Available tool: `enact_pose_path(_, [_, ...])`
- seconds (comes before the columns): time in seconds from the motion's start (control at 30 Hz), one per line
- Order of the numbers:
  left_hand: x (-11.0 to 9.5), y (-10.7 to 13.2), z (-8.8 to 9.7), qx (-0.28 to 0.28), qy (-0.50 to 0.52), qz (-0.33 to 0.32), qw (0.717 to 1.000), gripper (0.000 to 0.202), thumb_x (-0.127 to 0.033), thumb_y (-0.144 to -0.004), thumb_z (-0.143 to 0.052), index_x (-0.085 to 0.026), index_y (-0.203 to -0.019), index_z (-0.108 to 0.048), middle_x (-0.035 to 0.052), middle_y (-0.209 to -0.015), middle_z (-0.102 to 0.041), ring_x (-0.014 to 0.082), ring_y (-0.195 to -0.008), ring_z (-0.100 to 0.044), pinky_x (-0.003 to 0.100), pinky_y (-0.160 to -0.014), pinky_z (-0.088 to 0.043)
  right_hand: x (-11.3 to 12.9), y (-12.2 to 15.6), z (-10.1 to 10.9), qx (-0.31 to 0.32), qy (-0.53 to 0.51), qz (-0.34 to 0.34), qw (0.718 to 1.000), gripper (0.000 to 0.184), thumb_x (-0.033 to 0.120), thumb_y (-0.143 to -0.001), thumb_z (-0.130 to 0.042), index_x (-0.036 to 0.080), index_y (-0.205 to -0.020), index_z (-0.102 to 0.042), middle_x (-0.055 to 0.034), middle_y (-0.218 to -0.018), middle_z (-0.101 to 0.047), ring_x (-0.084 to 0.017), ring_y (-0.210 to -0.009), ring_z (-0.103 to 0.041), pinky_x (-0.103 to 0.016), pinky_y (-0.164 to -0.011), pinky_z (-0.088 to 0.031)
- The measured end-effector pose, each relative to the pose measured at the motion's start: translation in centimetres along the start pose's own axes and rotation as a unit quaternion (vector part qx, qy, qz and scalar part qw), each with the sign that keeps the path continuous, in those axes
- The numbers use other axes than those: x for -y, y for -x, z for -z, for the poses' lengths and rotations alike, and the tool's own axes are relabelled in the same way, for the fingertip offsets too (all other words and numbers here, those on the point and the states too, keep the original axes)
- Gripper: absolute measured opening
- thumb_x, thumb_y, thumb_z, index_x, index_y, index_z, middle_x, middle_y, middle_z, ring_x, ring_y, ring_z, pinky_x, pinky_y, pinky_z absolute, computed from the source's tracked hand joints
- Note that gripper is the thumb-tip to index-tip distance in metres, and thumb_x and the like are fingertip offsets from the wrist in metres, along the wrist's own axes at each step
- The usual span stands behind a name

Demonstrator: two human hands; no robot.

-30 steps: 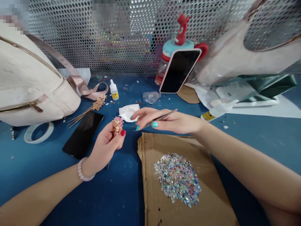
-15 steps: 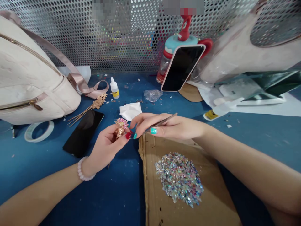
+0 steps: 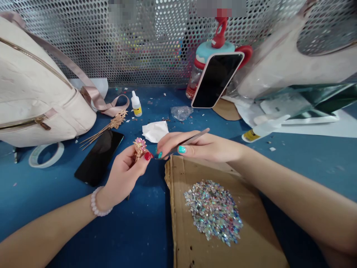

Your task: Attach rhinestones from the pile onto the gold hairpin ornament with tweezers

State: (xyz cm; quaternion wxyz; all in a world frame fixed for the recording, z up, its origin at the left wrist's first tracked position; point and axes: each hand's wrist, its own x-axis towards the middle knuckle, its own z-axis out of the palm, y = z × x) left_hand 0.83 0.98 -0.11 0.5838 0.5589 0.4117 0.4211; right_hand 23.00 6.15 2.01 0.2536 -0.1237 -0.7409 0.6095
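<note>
My left hand (image 3: 124, 173) is closed round a gold hairpin (image 3: 140, 146) topped with pink flower petals; its stem is mostly hidden in the palm. In my right hand (image 3: 195, 147) I grip metal tweezers (image 3: 193, 138), their rear end pointing up and right. The tweezer tips sit close to my left fingertips, beside the flower, and whether they pinch anything is too small to tell. Below the right hand, a heap of small glittering rhinestones (image 3: 214, 210) lies on a piece of cardboard (image 3: 181, 245).
A black phone (image 3: 99, 158), a tape roll (image 3: 46, 155) and gold hairpins (image 3: 104, 126) lie at left near a backpack (image 3: 41, 89). Behind are a glue bottle (image 3: 136, 104) and white paper (image 3: 155, 131). Another phone (image 3: 217, 80) leans on a cup (image 3: 195, 74). Another glue bottle (image 3: 251, 135) lies right.
My left hand has shifted slightly left with the hairpin, and the flower has turned a little. The tweezers have moved slightly, and the gap between my hands is wider.
</note>
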Motion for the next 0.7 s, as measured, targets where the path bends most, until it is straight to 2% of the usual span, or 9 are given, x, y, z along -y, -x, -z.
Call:
enact_pose_path(0.13, [0.09,0.03,0.0,0.005,-0.006,0.005,1.0,0.021,-0.037,-0.088,-0.059,-0.018,-0.079,-0.053,-0.0086,-0.055,-0.032,0.0065,-0.048,-0.026,0.019,-0.043,-0.02,-0.11,-0.02,-0.05,-0.006,0.003,0.001,1.0,0.038,0.044,-0.091,-0.047,0.012,-0.106,-0.061,-0.009,-0.106,-0.056,-0.015,-0.098,-0.055,-0.031,-0.085,-0.048])
enact_pose_path(0.27, [-0.01,-0.02,-0.06,0.005,-0.019,0.004,1.0,0.018,-0.037,-0.088,-0.058,-0.019,-0.085,-0.056,-0.0086,-0.056,-0.032,0.0063,-0.048,-0.026,0.018,-0.043,-0.021,-0.12,-0.08,-0.25,-0.016,-0.023,-0.01,1.0,0.033,0.038,-0.092,-0.048,0.012,-0.107,-0.06,-0.0078,-0.106,-0.058,-0.011,-0.093,-0.057,-0.026,-0.083,-0.049])
enact_pose_path(0.5, [-0.64,-0.05,-0.53,-0.013,-0.066,-0.008,0.998,0.009,-0.023,-0.083,-0.062,-0.018,-0.079,-0.056,-0.0074,-0.057,-0.041,0.0062,-0.049,-0.031,0.017,-0.043,-0.026,0.06,-0.1,-0.39,-0.016,-0.015,-0.017,1.0,0.025,0.028,-0.094,-0.046,0.012,-0.106,-0.06,-0.0059,-0.101,-0.059,-0.009,-0.089,-0.057,-0.023,-0.08,-0.05])
enact_pose_path(0.7, [-0.61,0.28,-0.32,-0.03,-0.09,-0.008,0.995,0.014,-0.029,-0.085,-0.06,-0.018,-0.078,-0.055,-0.0071,-0.056,-0.04,0.0069,-0.048,-0.031,0.018,-0.044,-0.025,-0.08,-0.11,-0.42,-0.034,-0.043,-0.019,0.998,0.024,0.028,-0.093,-0.047,0.011,-0.104,-0.06,-0.0057,-0.1,-0.06,-0.008,-0.087,-0.059,-0.022,-0.079,-0.05])
